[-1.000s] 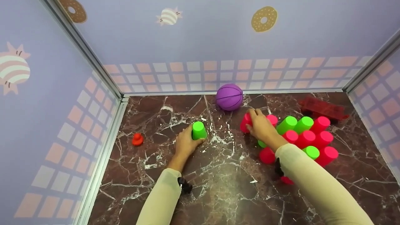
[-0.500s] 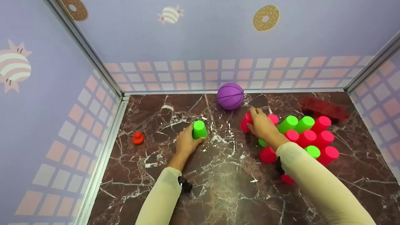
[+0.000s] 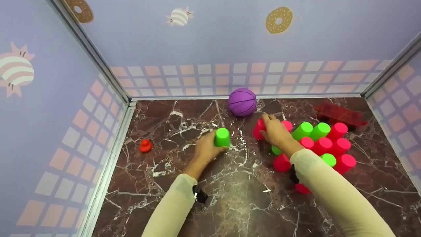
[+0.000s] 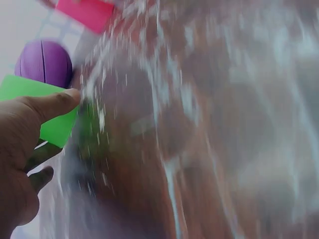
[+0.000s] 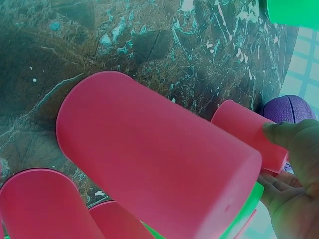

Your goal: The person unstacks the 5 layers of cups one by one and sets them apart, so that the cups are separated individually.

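My left hand (image 3: 206,149) grips an upside-down bright green cup (image 3: 222,138), thumb on its near side in the left wrist view. Whether that cup touches the surface I cannot tell. Farther right, my right hand (image 3: 276,133) holds an upside-down pink-red cup (image 3: 258,129) standing at the left end of a cluster. In the right wrist view the thumb lies against this cup (image 5: 244,132), and a larger-looking red cup (image 5: 154,149) fills the foreground. Some cups are partly hidden beneath the right forearm.
Upside-down red cups (image 3: 341,145) and green cups (image 3: 302,131) stand close together on the right. A purple ball (image 3: 242,102) sits by the back wall. Behind the cups lies a translucent red toy (image 3: 340,113). An orange-red rubber duck (image 3: 145,145) is at left.
My left hand has moved to the right with the green cup, nearer the red cup. The right hand keeps its hold and has barely moved.
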Demonstrator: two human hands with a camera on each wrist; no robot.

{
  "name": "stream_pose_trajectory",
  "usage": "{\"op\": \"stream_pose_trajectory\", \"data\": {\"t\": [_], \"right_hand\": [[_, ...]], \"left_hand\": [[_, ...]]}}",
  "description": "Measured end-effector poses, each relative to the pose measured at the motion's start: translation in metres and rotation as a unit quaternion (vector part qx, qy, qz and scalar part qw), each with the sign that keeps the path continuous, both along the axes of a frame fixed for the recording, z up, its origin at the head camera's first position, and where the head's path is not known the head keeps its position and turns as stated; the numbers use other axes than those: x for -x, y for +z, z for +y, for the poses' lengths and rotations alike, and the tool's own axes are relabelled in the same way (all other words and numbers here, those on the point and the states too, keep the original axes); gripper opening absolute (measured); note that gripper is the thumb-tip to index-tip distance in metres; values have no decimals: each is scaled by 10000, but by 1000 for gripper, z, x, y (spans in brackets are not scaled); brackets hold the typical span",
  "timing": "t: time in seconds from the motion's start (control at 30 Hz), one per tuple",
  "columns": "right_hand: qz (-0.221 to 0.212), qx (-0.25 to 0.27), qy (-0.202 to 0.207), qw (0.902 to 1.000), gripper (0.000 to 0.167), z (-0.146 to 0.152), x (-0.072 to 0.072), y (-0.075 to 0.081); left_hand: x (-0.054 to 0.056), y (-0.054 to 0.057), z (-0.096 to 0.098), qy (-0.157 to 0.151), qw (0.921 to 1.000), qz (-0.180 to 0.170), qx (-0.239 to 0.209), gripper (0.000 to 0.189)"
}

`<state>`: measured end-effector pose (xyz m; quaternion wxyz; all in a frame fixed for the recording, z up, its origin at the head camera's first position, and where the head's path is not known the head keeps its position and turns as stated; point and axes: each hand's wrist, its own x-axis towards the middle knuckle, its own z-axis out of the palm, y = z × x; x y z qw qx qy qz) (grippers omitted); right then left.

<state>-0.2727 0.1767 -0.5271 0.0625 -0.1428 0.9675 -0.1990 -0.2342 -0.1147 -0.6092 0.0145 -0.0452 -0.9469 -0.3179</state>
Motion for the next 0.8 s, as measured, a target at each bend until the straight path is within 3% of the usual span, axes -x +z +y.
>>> {"op": "stream_pose_trajectory", "data": {"t": [0.1,0.13,0.23,0.27,0.33,0.47,0.5,0.57,0.67,0.8], "right_hand": [[61,-49,-3,10000,71,2,0,1],[26,-80,-13,10000,70,3,1,1],[115,-44,80,9999,66,9,8,-10],[129,-67,91,9999,64,10,8,-10],[154,-104,124,9997,62,10,7,-9],[113,-173,223,9995,65,3,-3,9],[98,-186,279,9994,68,2,-4,13],[88,-238,394,9989,73,-1,-4,18],[102,-340,490,9982,78,-3,-6,22],[476,-163,601,9969,71,1,-13,28]], "left_hand": [[-10,31,40,-511,9974,-516,22,72],[-11,33,52,-711,9962,-505,87,71],[-10,32,85,-1147,9920,-405,346,68],[-5,18,94,-1269,9905,-235,468,68],[-4,14,108,-1471,9873,-121,584,66],[-4,10,124,-1517,9847,9,855,64],[-8,21,126,-1488,9852,-69,853,62],[-7,20,128,-1399,9862,13,888,64],[-7,17,127,-1296,9873,211,894,71],[-9,17,114,-1191,9879,290,951,84]]}}
